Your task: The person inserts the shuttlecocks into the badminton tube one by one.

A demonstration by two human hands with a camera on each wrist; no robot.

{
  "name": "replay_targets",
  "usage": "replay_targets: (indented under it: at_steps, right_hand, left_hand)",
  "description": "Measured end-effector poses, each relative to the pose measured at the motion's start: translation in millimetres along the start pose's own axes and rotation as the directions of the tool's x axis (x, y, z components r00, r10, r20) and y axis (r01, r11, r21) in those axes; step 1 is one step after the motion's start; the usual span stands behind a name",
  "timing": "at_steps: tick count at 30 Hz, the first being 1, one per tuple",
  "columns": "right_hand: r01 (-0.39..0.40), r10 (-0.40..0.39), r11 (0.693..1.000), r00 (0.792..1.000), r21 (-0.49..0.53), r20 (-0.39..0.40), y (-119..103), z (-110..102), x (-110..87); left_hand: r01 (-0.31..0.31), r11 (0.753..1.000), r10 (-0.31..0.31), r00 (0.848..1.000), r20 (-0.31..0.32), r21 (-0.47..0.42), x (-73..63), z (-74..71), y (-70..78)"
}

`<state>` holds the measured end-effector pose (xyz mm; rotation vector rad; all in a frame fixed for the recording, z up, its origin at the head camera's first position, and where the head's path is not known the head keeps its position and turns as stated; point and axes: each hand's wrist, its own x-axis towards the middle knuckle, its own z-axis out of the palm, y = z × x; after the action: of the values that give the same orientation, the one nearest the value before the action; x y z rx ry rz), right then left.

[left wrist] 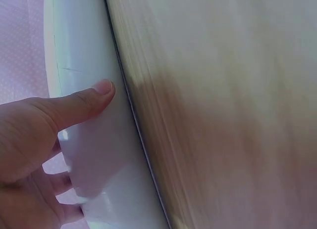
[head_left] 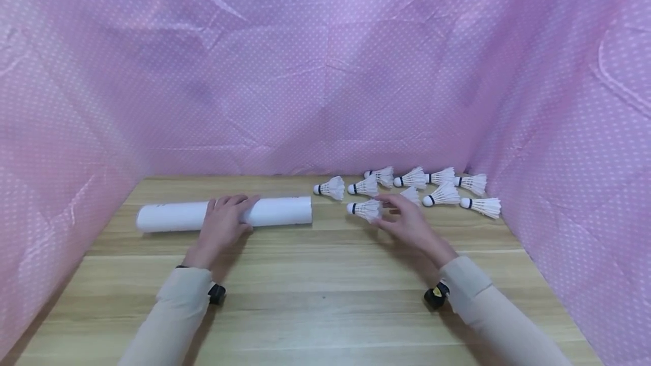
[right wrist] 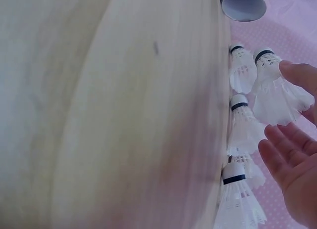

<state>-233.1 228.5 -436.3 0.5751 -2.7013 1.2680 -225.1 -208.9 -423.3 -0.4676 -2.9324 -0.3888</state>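
A long white shuttlecock tube [head_left: 280, 211] lies sideways on the table, its open end [right wrist: 243, 7] toward the right. My left hand [head_left: 222, 223] grips the tube near its middle, the thumb [left wrist: 89, 104] on the near side and the other fingers on the far side. To the right of the tube, my right hand [head_left: 409, 226] pinches a white feather shuttlecock [head_left: 364, 209] by its skirt. The cork of that shuttlecock points left, and its black band shows. In the right wrist view the held shuttlecock [right wrist: 277, 93] appears above the others.
Several more shuttlecocks lie beyond and to the right of my right hand, among them one at the back left [head_left: 330, 188] and one at the far right [head_left: 481, 207]. Pink dotted cloth [head_left: 325, 72] encloses the wooden table [head_left: 320, 298] at the back and sides.
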Motion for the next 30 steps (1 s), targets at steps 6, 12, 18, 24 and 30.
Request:
replay_targets:
  at_steps: [6, 12, 18, 24, 30]
  right_hand:
    - [0.029, -0.026, 0.996, 0.999, 0.081, -0.039, -10.2, -2.5, -6.6]
    - [0.043, -0.029, 0.976, 0.997, 0.215, -0.071, -21.2, -8.9, -15.1]
    - [0.037, -0.016, 0.94, 0.998, 0.34, -0.064, -32.8, -14.2, -22.8]
    - [0.062, -0.034, 0.906, 0.997, 0.419, -0.073, -44.1, -14.9, -26.9]
    - [0.07, -0.046, 0.892, 0.997, 0.446, -0.064, -56.5, -14.0, -31.8]
  left_hand:
    - [-0.018, 1.0, 0.018, 0.999, -0.031, 0.006, -10.5, -3.7, 0.6]
    - [-0.078, 0.996, 0.081, 0.99, -0.117, 0.034, -18.3, -12.7, 7.8]
    - [-0.2, 0.977, 0.212, 0.937, -0.277, 0.071, -28.2, -17.6, 15.0]
    - [-0.264, 0.958, 0.285, 0.881, -0.377, 0.109, -36.8, -21.7, 25.0]
    - [-0.271, 0.956, 0.294, 0.873, -0.389, 0.113, -41.8, -20.7, 31.6]
